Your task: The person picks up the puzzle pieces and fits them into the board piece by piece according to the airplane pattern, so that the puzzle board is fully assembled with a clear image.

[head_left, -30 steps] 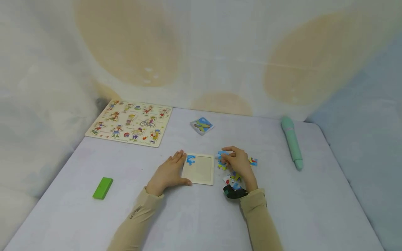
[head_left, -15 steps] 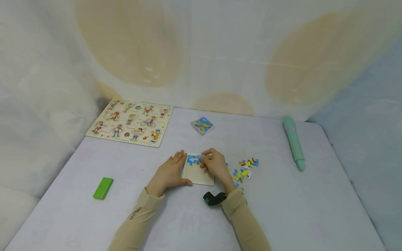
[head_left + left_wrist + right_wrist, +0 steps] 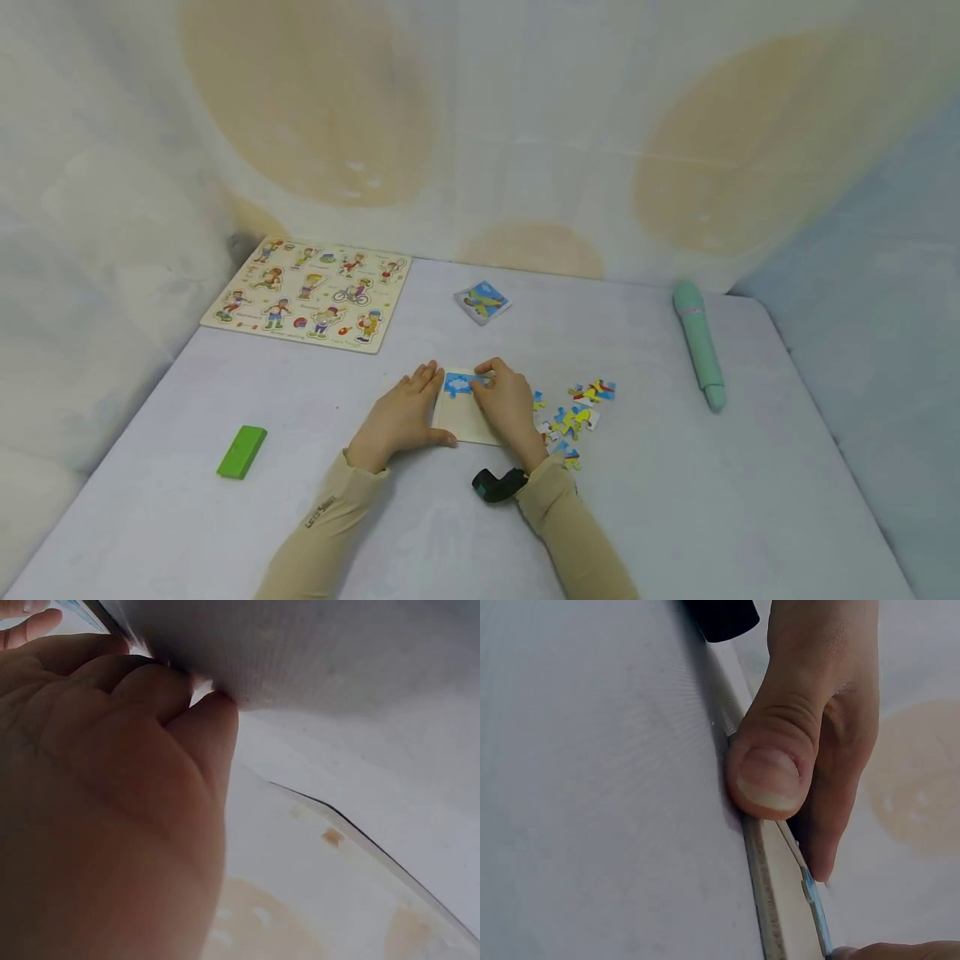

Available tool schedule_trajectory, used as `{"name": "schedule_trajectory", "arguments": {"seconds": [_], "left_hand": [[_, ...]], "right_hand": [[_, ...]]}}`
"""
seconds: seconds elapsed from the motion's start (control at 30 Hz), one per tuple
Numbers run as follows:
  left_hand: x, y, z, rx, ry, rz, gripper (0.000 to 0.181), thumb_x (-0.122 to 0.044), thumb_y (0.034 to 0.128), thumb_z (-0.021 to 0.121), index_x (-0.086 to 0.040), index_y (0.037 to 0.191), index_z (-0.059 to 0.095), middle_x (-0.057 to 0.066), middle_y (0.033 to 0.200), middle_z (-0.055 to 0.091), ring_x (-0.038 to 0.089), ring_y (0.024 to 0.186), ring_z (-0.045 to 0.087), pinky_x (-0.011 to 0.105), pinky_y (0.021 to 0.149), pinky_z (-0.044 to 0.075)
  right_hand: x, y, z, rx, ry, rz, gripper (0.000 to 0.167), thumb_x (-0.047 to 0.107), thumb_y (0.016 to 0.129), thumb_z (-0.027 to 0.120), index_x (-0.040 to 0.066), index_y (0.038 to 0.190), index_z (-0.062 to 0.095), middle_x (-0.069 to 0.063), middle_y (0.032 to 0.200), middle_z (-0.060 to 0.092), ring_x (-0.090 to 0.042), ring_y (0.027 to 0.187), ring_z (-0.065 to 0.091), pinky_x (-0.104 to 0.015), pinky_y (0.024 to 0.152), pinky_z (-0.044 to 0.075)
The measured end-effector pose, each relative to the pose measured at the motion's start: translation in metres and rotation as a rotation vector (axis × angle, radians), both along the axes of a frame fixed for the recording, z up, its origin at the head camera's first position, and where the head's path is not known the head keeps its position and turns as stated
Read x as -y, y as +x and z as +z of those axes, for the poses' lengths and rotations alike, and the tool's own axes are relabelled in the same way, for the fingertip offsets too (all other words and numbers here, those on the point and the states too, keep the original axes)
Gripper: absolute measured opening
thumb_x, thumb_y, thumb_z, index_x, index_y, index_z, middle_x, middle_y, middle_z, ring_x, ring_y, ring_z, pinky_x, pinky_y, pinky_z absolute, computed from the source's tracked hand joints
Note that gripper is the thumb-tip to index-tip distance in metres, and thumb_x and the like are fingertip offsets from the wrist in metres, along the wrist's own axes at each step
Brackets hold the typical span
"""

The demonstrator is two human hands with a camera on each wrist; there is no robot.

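Blue piece [image 3: 476, 377] on board [image 3: 457, 419], one o'clock; right grip [image 3: 506, 406] pinches it. Left grip [image 3: 401, 417], fingers straight, touches nine o'clock edge. Piece looks light, thin, stiff; hold by sides.

Beige slvs [image 3: 303, 550] w/ cuffs [image 3: 365, 473], dk lettering [image 3: 320, 512] on L one, blk cam [image 3: 495, 488] on R wrist.
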State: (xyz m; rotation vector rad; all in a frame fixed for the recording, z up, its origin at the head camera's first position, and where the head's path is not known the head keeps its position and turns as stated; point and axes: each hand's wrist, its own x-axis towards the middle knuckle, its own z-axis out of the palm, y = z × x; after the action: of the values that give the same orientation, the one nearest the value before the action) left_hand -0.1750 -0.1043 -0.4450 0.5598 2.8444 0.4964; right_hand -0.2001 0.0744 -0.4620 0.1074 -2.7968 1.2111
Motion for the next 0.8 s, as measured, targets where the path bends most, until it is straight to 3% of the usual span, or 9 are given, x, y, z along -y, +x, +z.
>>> {"name": "schedule_trajectory", "arguments": {"seconds": [0.2,0.43,0.53,0.7,0.8], "left_hand": [[-0.007,0.002,0.002,0.007,0.022,-0.021,0.105,-0.056,0.0762,0.074,0.003,0.15,0.029,0.018,0.159,0.024,0.033,0.148,0.024,0.049,0.12,0.026],[-0.011,0.009,0.001,0.028,0.014,0.004,0.1,-0.049,0.0772,0.076,0.003,0.149,0.03,0.017,0.159,0.025,0.032,0.147,0.027,0.048,0.12,0.027],[-0.011,0.012,0.001,0.038,0.028,0.008,0.098,-0.045,0.0762,0.078,0.004,0.148,0.033,0.018,0.158,0.028,0.033,0.146,0.029,0.049,0.118,0.029],[-0.013,0.011,0.002,0.032,0.033,0.011,0.099,-0.047,0.0769,0.077,0.004,0.149,0.032,0.017,0.158,0.028,0.033,0.146,0.029,0.049,0.117,0.031],[-0.013,0.007,0.003,0.036,0.03,0.01,0.1,-0.047,0.0767,0.077,0.003,0.149,0.031,0.017,0.159,0.027,0.032,0.147,0.028,0.048,0.118,0.03]], "right_hand": [[-0.002,0.0,0.0,-0.023,-0.029,0.025,0.018,0.015,0.086,0.069,0.007,0.103,0.068,0.002,0.05,0.052,-0.006,0.04,0.04,-0.018,0.038,0.029],[-0.003,0.003,-0.005,-0.023,0.007,0.039,0.015,0.018,0.09,0.068,0.008,0.099,0.07,0.003,0.053,0.05,-0.006,0.042,0.037,-0.017,0.039,0.027],[-0.006,0.005,-0.003,0.021,-0.017,0.072,0.015,0.019,0.091,0.065,0.008,0.1,0.069,0.003,0.054,0.052,-0.006,0.042,0.04,-0.017,0.039,0.029],[-0.029,-0.001,0.01,0.155,-0.162,0.163,0.018,0.02,0.095,0.062,0.008,0.107,0.068,-0.004,0.066,0.065,-0.008,0.05,0.053,-0.019,0.045,0.041],[-0.058,-0.008,0.017,0.177,-0.19,0.134,0.022,0.021,0.095,0.062,0.01,0.113,0.067,-0.01,0.079,0.07,-0.011,0.058,0.058,-0.021,0.052,0.045]]}}
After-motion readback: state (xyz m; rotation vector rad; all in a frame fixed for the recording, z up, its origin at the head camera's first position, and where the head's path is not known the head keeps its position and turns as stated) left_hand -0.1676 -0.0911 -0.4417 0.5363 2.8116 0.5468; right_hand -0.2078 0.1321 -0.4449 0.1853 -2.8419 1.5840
